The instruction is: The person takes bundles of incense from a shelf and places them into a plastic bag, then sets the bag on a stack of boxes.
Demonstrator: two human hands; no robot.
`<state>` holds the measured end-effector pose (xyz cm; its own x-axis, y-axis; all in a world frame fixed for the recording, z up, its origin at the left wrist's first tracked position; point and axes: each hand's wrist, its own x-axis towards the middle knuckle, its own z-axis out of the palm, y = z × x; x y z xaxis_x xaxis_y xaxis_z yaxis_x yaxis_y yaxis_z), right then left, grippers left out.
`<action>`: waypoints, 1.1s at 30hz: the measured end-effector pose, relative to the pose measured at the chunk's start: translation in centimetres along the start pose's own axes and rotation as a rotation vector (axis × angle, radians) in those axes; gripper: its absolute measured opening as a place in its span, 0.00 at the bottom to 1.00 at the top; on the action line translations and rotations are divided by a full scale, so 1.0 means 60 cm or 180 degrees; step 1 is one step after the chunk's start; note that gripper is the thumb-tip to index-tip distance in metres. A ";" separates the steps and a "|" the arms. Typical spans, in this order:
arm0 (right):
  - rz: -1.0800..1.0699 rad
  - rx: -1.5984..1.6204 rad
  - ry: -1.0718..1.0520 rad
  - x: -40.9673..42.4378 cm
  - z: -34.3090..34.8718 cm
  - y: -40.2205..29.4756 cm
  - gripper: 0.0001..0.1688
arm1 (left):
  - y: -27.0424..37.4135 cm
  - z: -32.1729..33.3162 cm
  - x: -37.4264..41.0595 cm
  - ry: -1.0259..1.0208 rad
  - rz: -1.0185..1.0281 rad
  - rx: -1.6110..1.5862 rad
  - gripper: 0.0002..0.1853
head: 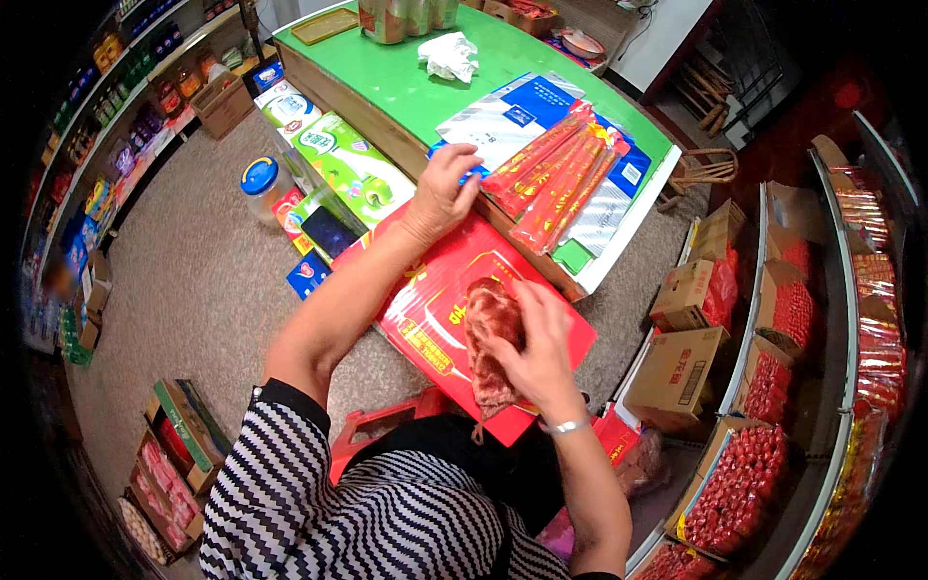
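Note:
A red cardboard box (435, 312) lies before me with a brown plush pouch (493, 377) on top of it. My right hand (540, 344), a little blurred, is over the pouch with thumb and fingers apart; the thumb seems to touch the plush. Farther out, my left hand (444, 190) reaches to the near edge of the green table (377, 80), fingers bent beside a blue and silver package (493, 119). Whether those fingers pinch its edge is hidden. Several red candle-like sticks in clear wrappers (558, 181) lie across that package.
Crumpled white tissue (448, 56) and a tray (324, 26) are on the table. Left of the red box stand a green carton (355, 159), a dark phone (330, 230) and a blue-lidded jar (259, 177). Shelves with red packets (736, 486) line the right; a red stool (384, 420) is below.

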<state>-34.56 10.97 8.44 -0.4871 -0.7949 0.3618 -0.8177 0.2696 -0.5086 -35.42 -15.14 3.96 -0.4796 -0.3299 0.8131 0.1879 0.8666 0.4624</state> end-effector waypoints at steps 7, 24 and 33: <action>0.1688 -0.2286 0.0976 -0.400 -0.247 0.125 0.29 | 0.038 -0.014 0.005 -0.0225 0.0524 -0.0219 0.26; 0.4387 -0.4536 0.0609 -0.936 -0.357 -0.017 0.43 | 0.075 0.076 0.049 -0.1429 0.1210 0.0536 0.20; 0.4576 -0.4168 0.0597 -0.955 -0.392 -0.012 0.38 | 0.081 0.078 0.051 -0.1422 0.0994 0.0589 0.19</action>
<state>-13.25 69.13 6.47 -0.8397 0.3833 0.3848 0.5097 0.8008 0.3145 -40.00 -10.20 7.01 -0.7486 0.1077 0.6543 0.2449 0.9618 0.1219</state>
